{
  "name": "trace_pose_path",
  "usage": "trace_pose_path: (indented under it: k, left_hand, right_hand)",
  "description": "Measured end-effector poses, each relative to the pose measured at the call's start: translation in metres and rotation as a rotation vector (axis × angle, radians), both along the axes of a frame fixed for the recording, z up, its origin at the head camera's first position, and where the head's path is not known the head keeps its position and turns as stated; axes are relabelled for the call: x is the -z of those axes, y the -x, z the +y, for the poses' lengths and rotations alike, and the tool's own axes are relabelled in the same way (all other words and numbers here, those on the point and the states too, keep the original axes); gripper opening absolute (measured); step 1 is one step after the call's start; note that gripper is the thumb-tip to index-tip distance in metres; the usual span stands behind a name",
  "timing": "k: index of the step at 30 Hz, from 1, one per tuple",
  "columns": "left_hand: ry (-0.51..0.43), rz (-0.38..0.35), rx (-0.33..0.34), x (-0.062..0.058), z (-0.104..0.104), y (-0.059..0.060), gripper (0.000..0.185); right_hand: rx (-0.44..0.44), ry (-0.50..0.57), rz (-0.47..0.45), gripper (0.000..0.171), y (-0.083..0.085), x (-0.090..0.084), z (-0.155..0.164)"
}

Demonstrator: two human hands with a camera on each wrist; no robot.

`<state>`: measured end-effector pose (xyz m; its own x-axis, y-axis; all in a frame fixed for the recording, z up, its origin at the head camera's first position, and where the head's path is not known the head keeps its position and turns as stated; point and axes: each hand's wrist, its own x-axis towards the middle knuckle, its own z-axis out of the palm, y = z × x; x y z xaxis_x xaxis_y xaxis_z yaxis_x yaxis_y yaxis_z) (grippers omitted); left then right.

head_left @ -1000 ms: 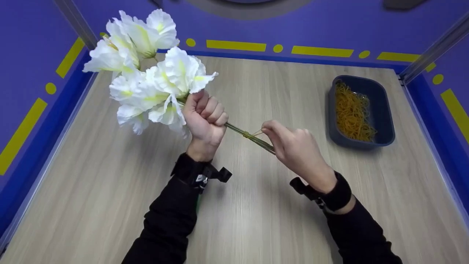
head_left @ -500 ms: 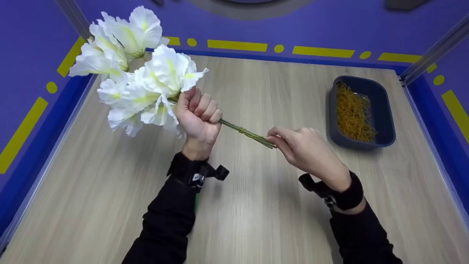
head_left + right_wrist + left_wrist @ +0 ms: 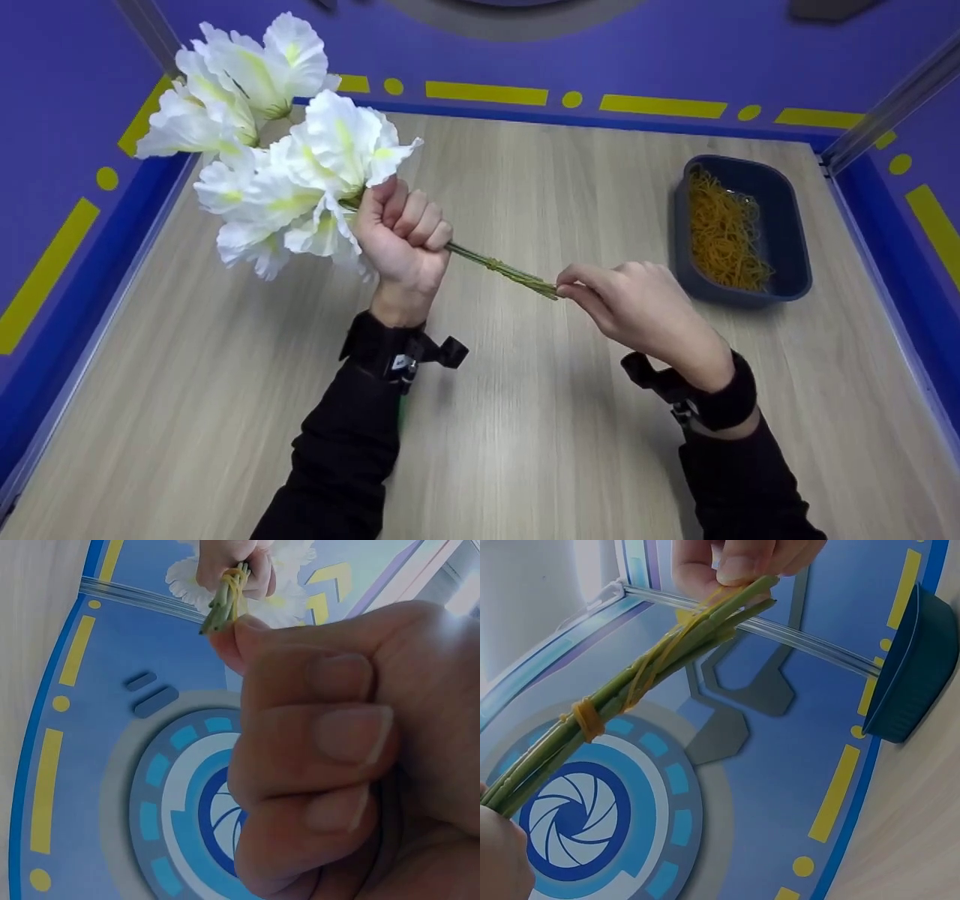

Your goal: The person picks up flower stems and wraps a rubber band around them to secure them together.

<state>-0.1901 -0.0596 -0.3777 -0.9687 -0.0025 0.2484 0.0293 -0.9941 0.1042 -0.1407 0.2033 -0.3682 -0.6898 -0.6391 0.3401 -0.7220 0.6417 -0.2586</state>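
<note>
My left hand (image 3: 403, 240) grips a bunch of white artificial flowers (image 3: 322, 161) by the stems, just below the blooms. Green stems (image 3: 469, 256) stick out of the fist towards the right. A yellow rubber band (image 3: 589, 720) is wound tightly round them partway along. From there a stretched yellow strand (image 3: 640, 678) runs along the stems towards their cut ends. At those ends my right hand (image 3: 645, 311) pinches the rubber band between thumb and forefinger, its other fingers curled in the right wrist view. Whether the fingertips also touch the stems cannot be told.
A dark blue plastic tub (image 3: 795, 225) stands at the back right of the wooden table (image 3: 525, 420), with many yellow rubber bands (image 3: 724, 240) piled in its left part. Blue panels (image 3: 487, 56) with yellow marks border the table at the back and sides.
My right hand has moved right, drawing the band's strand along to the stem ends. The left hand and flowers have shifted slightly left.
</note>
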Motion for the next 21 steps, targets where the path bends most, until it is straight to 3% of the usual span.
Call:
trace_pose_path:
  k: [13, 21]
  left_hand:
    - [-0.024, 0.003, 0.067, -0.002, 0.000, -0.004, 0.046]
    - [-0.018, 0.008, 0.108, -0.003, 0.001, -0.004, 0.047]
  right_hand:
    - [-0.044, -0.018, -0.059, 0.012, 0.008, 0.002, 0.004]
    - [-0.184, 0.031, -0.146, 0.013, 0.013, 0.000, 0.014]
